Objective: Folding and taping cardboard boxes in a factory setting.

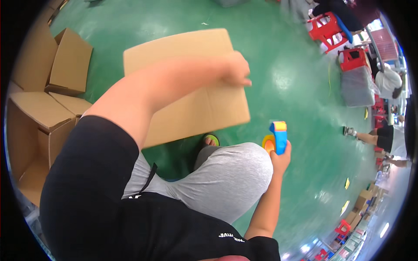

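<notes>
My left arm reaches across a flat-looking brown cardboard box [204,106]. At the box's right edge my left hand [236,69] is closed, with its fingers curled at the edge and partly hidden. The box is tilted in front of my knees, and my forearm covers its middle. Beside my right knee, my right hand [282,160] is wrapped around a blue tape dispenser [280,138]. Its top end is yellow and blue, and an orange-yellow round part shows at its left side. The dispenser is apart from the box.
Open cardboard boxes [69,61] stand at the left, with another open carton [32,148] close to my left arm. Red plastic stools [324,30] and seated people are at the far right. The green floor [305,87] spreads beneath everything.
</notes>
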Available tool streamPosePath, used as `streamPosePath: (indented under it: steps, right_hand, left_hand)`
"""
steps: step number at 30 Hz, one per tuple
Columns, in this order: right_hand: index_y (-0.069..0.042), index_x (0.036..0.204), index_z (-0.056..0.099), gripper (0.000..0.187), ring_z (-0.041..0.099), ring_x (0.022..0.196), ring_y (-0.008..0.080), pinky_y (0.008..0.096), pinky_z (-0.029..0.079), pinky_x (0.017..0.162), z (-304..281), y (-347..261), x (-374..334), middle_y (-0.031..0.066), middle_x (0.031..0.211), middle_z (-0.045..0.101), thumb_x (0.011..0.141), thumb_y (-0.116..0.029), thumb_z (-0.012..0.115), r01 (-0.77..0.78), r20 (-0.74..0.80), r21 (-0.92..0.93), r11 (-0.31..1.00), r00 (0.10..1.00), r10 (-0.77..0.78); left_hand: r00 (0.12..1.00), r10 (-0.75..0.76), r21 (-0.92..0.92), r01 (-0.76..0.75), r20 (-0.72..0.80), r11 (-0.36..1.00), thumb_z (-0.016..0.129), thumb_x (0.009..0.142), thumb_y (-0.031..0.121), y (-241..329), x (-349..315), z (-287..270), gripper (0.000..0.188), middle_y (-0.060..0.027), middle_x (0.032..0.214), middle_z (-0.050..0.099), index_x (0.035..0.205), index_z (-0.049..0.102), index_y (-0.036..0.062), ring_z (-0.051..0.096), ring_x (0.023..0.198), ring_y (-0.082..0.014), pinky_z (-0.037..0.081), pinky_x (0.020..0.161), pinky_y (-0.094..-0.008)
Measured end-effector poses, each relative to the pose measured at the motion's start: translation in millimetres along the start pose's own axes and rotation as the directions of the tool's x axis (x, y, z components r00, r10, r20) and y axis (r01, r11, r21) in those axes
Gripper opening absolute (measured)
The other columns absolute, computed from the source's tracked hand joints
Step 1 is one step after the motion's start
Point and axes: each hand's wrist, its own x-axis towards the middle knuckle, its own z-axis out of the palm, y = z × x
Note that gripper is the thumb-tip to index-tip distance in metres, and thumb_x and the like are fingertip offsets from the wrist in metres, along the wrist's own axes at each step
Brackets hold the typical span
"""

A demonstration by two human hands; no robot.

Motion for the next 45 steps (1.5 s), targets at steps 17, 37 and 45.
streamPosePath:
  steps: [17, 37, 45]
  right_hand:
    - [0.0, 0.136, 0.044, 0.07, 0.056, 0.105, 0.0175, 0.0291, 0.043, 0.095, -68, -264, -61, 0.0065, 0.117, 0.056, 0.07, 0.0, 0.066, 0.347, 0.052, 0.762, 0.547, 0.809, -0.586]
    - [-0.006, 0.123, 0.053, 0.06, 0.059, 0.095, 0.0376, 0.0424, 0.046, 0.085, 19, -322, -99, 0.0163, 0.102, 0.061, 0.066, -0.002, 0.068, 0.936, 0.289, 0.176, 0.303, 0.245, -0.925]
    - [-0.006, 0.127, 0.05, 0.064, 0.059, 0.101, 0.0406, 0.0448, 0.047, 0.088, 24, -314, -121, 0.0197, 0.111, 0.062, 0.067, -0.006, 0.07, 0.896, 0.318, 0.16, 0.415, 0.351, -0.881]
  left_hand:
    - [0.868, -0.476, 0.012, 0.479, 0.143, 0.878, 0.082, 0.067, 0.049, 5, -340, 56, 0.113, -0.0169, 0.159, 0.015, 0.151, 0.022, 0.0019, 0.015, 0.147, -0.0345, 0.025, 0.115, -0.0483]
    - [0.798, -0.575, -0.861, -0.153, 0.182, -0.485, 0.053, 0.097, 0.048, 43, -357, 20, 0.054, -0.0083, 0.127, 0.059, 0.13, 0.052, 0.0053, 0.054, 0.119, -0.0185, 0.044, 0.099, -0.0384]
    - [0.65, -0.744, -0.921, -0.175, 0.157, -0.347, 0.064, 0.093, 0.03, 48, -359, 15, 0.028, -0.005, 0.096, 0.069, 0.1, 0.068, 0.0034, 0.064, 0.085, -0.0125, 0.049, 0.077, -0.0275]
